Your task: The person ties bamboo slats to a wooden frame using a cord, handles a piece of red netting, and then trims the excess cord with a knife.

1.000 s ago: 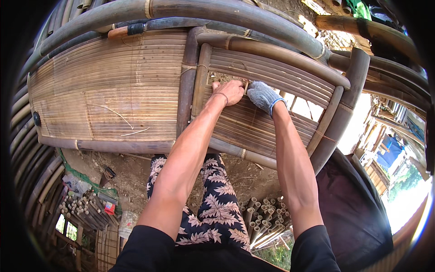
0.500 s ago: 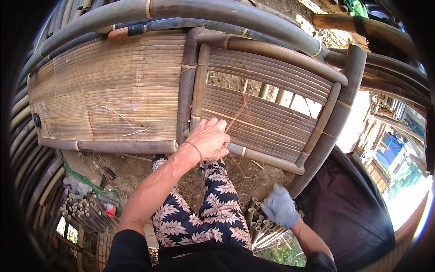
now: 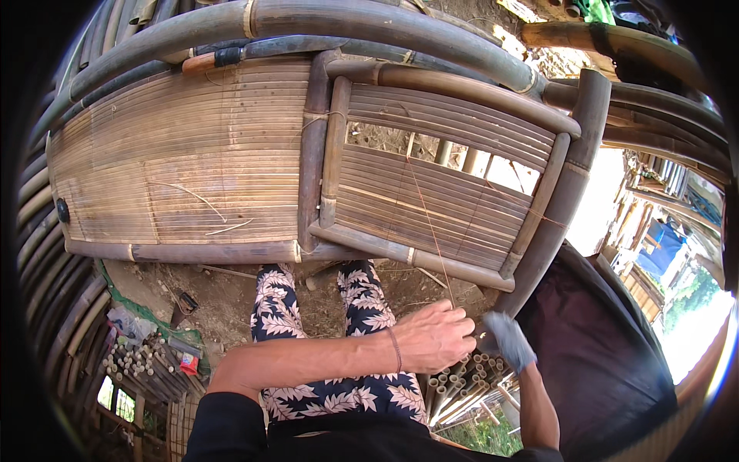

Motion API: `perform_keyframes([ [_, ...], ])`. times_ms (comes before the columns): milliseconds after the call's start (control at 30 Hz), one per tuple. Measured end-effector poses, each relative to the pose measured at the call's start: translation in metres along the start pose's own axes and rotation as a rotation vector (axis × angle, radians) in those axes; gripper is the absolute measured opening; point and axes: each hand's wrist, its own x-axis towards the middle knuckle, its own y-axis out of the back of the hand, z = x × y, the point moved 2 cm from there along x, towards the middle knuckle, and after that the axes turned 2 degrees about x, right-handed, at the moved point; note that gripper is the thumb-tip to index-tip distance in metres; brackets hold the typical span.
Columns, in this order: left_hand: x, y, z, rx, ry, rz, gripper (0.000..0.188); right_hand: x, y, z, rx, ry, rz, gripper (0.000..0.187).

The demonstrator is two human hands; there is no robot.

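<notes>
Thin cord (image 3: 426, 209) o/ bamboo slats (image 3: 369, 192)

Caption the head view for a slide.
A thin cord stretches from a bamboo panel to the left hand, gloved right hand alongside.

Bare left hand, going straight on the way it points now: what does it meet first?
Most likely the right hand in its grey fabric glove, just rightward of the bare left hand; depth between them is unclear.

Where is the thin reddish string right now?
In the head view, right of centre, the string runs from near the gap in the slatted panel down across its front rail to the bare left hand.
</notes>
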Motion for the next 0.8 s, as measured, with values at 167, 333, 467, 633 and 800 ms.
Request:
perform_keyframes([
  [167, -0.007, -0.003, 0.001, -0.085, -0.143, 0.055, 0.019, 0.096, -0.111, -0.223, 0.372, 0.183, -0.270, 0.056],
  [333, -0.010, 0.029, -0.070, -0.046, -0.073, 0.468, 0.015, 0.107, -0.105, -0.272, -0.847, 1.069, 0.589, 0.033],
  [467, -0.004, 0.041, -0.210, 0.247, 0.556, 0.909, 0.052, 0.068, -0.090, -0.297, -0.091, 1.092, 0.090, 0.027],
  [633, -0.010, 0.009, -0.264, 0.543, 0.529, 0.510, 0.078, 0.062, -0.090, -0.316, -0.764, 0.907, 0.403, 0.034],
  [800, -0.018, -0.002, -0.289, 0.625, 0.471, 0.517, 0.086, 0.120, -0.147, -0.244, -1.320, 0.728, 0.432, 0.033],
])
